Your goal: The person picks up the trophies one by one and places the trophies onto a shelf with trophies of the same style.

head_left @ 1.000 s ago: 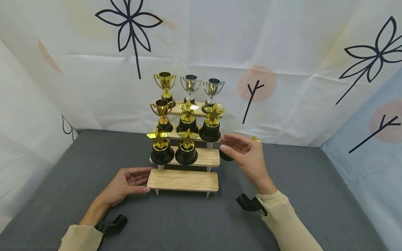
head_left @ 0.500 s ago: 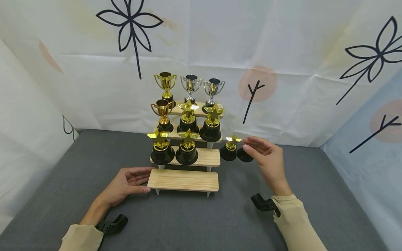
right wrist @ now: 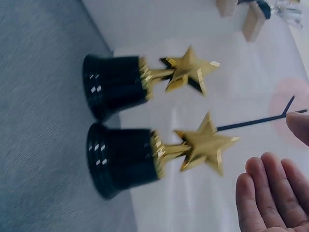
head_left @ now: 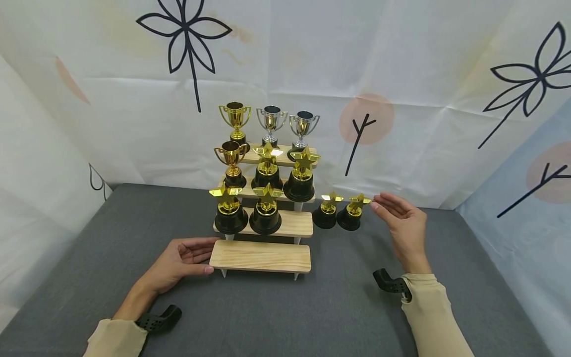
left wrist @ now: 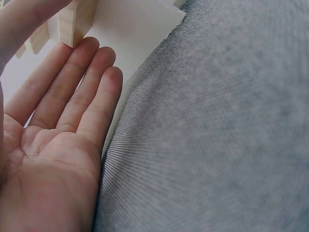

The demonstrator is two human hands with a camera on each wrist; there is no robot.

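Observation:
A stepped wooden stand [head_left: 260, 256] with several tiers rises in the middle of the head view. My left hand [head_left: 180, 263] is at the left end of its lowest tier, thumb in front. In the left wrist view, the straight fingers [left wrist: 67, 89] reach right to a wooden edge [left wrist: 77, 21]. Two gold star trophies on black bases stand on the table right of the stand: an inner one [head_left: 325, 213] and an outer one [head_left: 350, 214]. My right hand [head_left: 401, 228] is just right of the outer trophy, relaxed and holding nothing.
On the stand's upper tiers are a gold cup [head_left: 234, 116], two silver cups [head_left: 270, 119], a bronze-coloured cup [head_left: 230, 154] and several star trophies [head_left: 265, 215]. A patterned white cloth [head_left: 424, 148] hangs behind the grey table [head_left: 285, 317].
My right hand has moved rightward, from beside the stand to past the outer star trophy, uncovering both table trophies. My left hand has stayed in place.

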